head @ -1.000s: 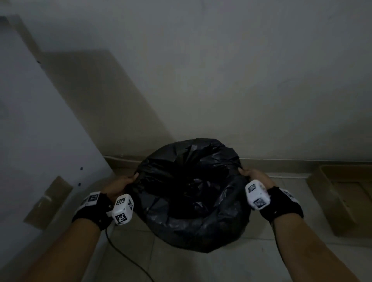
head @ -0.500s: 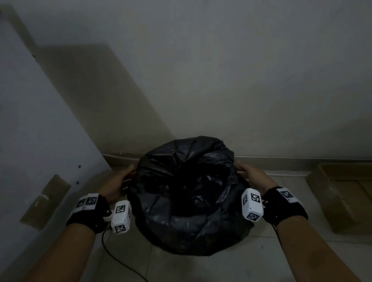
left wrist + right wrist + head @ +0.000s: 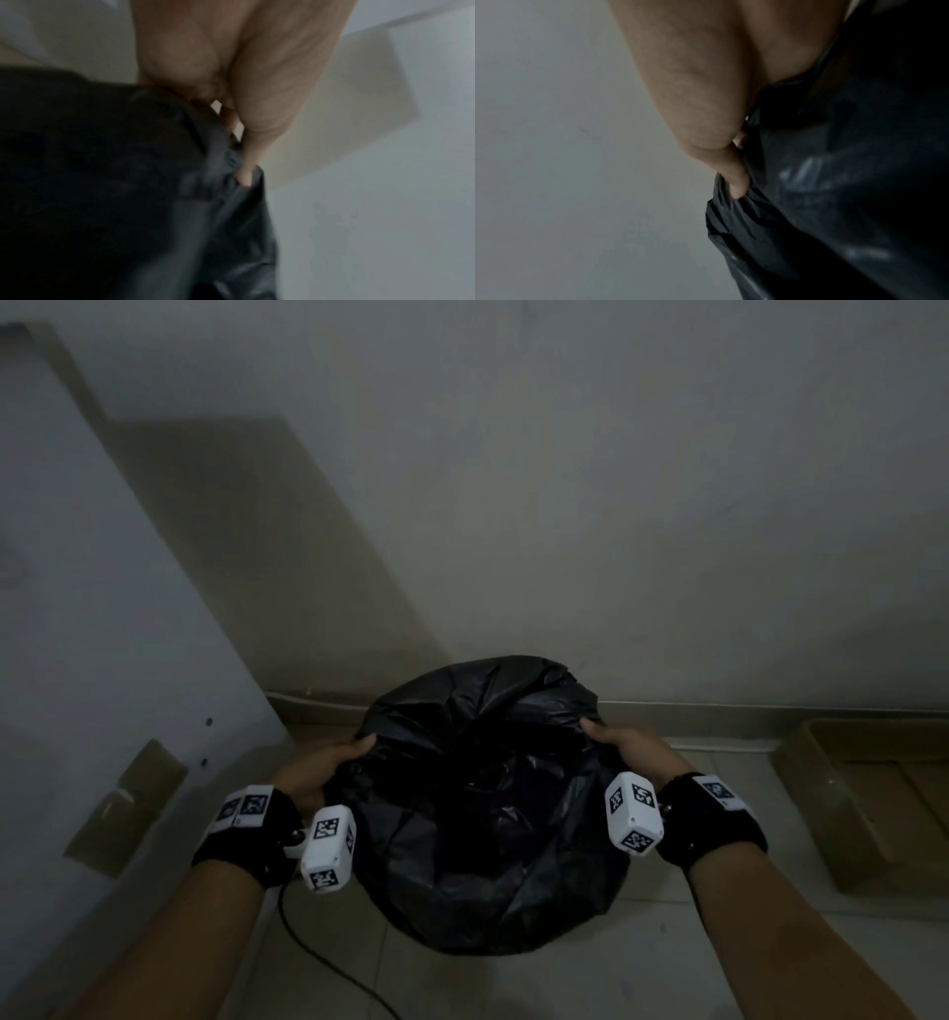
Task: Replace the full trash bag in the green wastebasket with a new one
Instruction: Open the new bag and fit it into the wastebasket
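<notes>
A black trash bag [image 3: 488, 803] bulges on the floor in front of me and hides the wastebasket entirely. My left hand [image 3: 328, 765] grips the bag's rim on its left side, thumb on top. In the left wrist view the left hand [image 3: 231, 101] has its fingers dug into the crumpled black plastic [image 3: 128, 182]. My right hand [image 3: 624, 744] grips the rim on the right side. The right wrist view shows the right hand [image 3: 718, 121] with a fingertip pressed into a fold of the bag [image 3: 834, 182].
A plain wall [image 3: 565, 505] rises just behind the bag. A white panel [image 3: 92, 634] leans at the left, with a brown patch [image 3: 128, 809] on it. A cardboard box [image 3: 868, 798] lies at the right. A black cable [image 3: 328, 963] runs over the tiled floor.
Both hands have drawn the bag's rim inward and slightly up, so the opening is narrower and more bunched than a second ago.
</notes>
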